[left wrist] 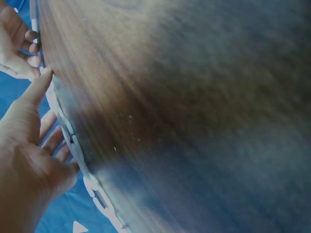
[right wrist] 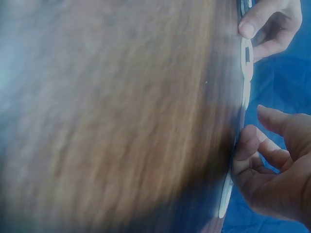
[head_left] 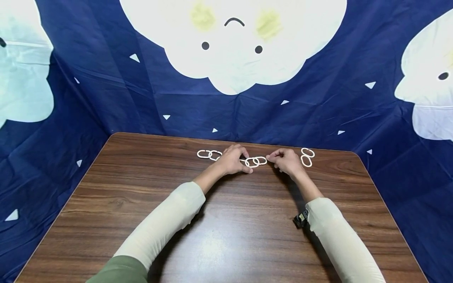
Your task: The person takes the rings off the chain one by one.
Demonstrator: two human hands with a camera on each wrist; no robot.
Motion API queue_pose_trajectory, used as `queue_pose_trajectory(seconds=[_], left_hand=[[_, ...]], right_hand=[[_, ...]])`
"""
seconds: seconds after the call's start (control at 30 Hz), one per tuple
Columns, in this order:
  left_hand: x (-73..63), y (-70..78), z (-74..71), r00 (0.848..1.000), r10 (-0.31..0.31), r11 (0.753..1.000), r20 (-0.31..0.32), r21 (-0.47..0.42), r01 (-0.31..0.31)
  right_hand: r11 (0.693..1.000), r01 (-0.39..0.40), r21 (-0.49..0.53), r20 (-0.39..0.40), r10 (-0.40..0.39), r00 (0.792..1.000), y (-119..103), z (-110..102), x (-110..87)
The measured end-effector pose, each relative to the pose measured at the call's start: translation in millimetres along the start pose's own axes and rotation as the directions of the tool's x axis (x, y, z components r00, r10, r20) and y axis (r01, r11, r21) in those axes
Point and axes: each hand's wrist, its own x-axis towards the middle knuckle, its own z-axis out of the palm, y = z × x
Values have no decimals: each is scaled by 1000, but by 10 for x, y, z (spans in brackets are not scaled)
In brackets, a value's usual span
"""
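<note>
A chain of several white plastic links (head_left: 261, 160) lies along the far part of the wooden table. My left hand (head_left: 231, 159) straddles its middle and covers some links, thumb on the near side and fingers on the far side. In the left wrist view, the fingers of that hand (left wrist: 34, 150) are extended beside the chain (left wrist: 80, 158). Just past the chain's right end is my right hand (head_left: 286, 160). Its thumb and index fingertip stand apart in the right wrist view, and I see nothing between them there.
Two more white links (head_left: 306, 160) lie to the right of my right hand, touching or overlapping; whether they are joined I cannot tell. The wooden table (head_left: 226, 220) ends at a blue cloth backdrop (head_left: 198, 106) with clouds. A small black device (head_left: 301, 218) is at the right sleeve.
</note>
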Motion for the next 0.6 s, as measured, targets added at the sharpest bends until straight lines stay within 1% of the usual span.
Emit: queue_pose_trajectory(seconds=[0.13, 0.2, 0.27, 0.43, 0.47, 0.5, 0.57, 0.6], left_hand=[[-17, -4, 5, 1000, -15, 1000, -15, 6, 15], [-32, 22, -13, 1000, -29, 1000, -6, 3, 29], [-30, 9, -8, 1000, -27, 1000, -4, 9, 27], [72, -144, 103, 999, -25, 999, -21, -48, 24], [99, -182, 132, 999, -23, 999, -29, -48, 22], [127, -222, 161, 999, -18, 999, -36, -41, 16], [170, -280, 200, 999, -8, 1000, -49, -13, 7], [189, -302, 213, 999, -5, 1000, -53, 1, 5]], right_hand=[[1000, -14, -2, 8, 14, 1000, -37, 30, 28], [1000, -19, -2, 11, 19, 1000, -57, 44, 42], [1000, -20, -13, 13, 20, 1000, -81, 57, 55], [996, -17, -82, 31, 20, 999, -140, 71, 92], [996, -5, -89, 40, 8, 999, -96, 77, 156], [995, 0, -100, 50, 5, 999, -95, 77, 178], [994, 8, -110, 67, 0, 998, -76, 79, 236], [994, 17, -112, 69, -9, 998, -32, 89, 294]])
